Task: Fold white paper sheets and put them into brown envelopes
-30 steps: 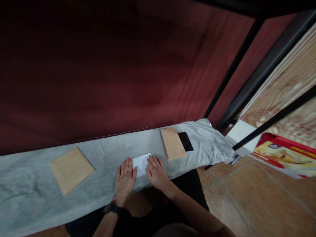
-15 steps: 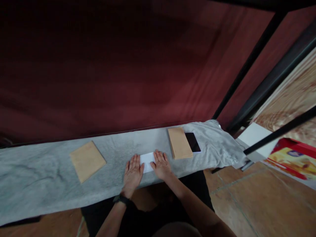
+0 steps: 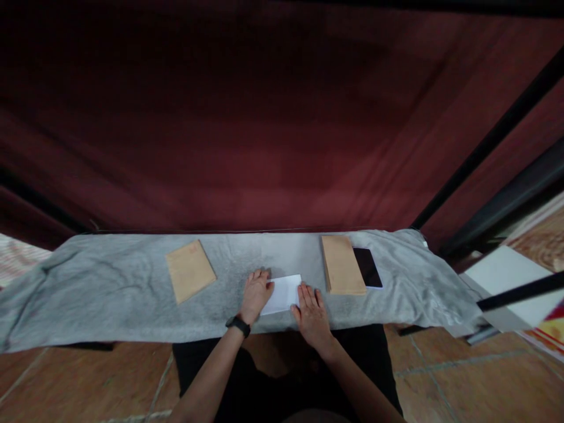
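A small folded sheet of white paper (image 3: 282, 295) lies on the grey cloth between my hands. My left hand (image 3: 255, 295) is at its left edge, fingers bent and closed on the paper with the thumb over its upper left corner. Flat on the right edge rests my right hand (image 3: 312, 312), fingers stretched out and slightly apart, thumb touching the lower right corner. A brown envelope (image 3: 190, 271) lies alone to the left. To the right sits a stack of brown envelopes (image 3: 343, 264), close to my right hand, beside a dark-screened phone or tablet (image 3: 368, 268).
Grey cloth (image 3: 110, 288) covers the narrow table in front of a dark red panel (image 3: 264, 147). A black metal bar (image 3: 484, 141) slants at the right. Further right are a white board (image 3: 506, 279) and a red and yellow box (image 3: 553, 332).
My view has turned left. My hands have moved apart and more of the white paper shows. The left fingers, flat before, are now bent at the paper's edge; the right hand stays flat.
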### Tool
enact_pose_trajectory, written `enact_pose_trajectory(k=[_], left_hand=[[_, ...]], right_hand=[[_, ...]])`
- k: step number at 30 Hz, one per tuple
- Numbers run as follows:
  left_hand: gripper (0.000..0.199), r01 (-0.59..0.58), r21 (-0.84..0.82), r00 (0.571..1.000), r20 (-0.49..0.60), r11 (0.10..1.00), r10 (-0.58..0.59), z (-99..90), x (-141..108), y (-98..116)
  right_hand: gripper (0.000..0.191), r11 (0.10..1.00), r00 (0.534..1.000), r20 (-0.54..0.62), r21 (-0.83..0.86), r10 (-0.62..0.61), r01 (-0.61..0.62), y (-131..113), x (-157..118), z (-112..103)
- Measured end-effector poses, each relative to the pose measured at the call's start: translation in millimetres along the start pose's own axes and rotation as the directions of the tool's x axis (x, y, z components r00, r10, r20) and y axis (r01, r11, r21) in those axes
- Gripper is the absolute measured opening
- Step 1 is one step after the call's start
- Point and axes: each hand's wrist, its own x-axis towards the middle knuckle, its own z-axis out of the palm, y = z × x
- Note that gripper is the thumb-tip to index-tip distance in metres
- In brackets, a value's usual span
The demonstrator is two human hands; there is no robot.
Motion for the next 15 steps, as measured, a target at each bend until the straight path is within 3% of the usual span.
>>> enact_pose_trajectory(k=[3,6,9,12,14,15], left_hand=[[0.006,0.119,-0.283,0.991,0.095,0.952,-0.095,-2.8,7.5,-8.2],[0.012,0.186,-0.395,0.980,0.141,0.899,-0.141,-4.4,3.5,-13.6],[0.020,0.253,-0.530,0.966,0.182,0.810,-0.183,-11.7,-6.3,-8.8],[0.035,0.368,-0.754,0.929,0.320,0.544,-0.184,-25.7,-12.4,2.3],[0.047,0.413,-0.844,0.911,0.376,0.343,-0.172,-32.9,-14.8,8.0],[0.050,0.403,-0.862,0.914,0.358,0.307,-0.192,-33.9,-16.5,9.4]], right_hand=[[0.060,0.999,0.999,0.024,0.032,-0.022,0.021,-0.4,-2.5,-6.8],[0.067,0.991,0.994,0.064,0.103,-0.091,0.084,-7.0,-4.5,-12.8],[0.063,0.975,0.990,0.083,0.201,-0.117,0.098,-19.9,0.1,-15.7],[0.050,0.922,0.996,0.085,0.387,-0.003,-0.030,-32.3,15.5,-17.7],[0.044,0.788,0.977,0.126,0.577,0.174,-0.214,-38.2,29.8,-19.6],[0.043,0.673,0.950,0.169,0.674,0.262,-0.305,-40.7,37.0,-20.5]])
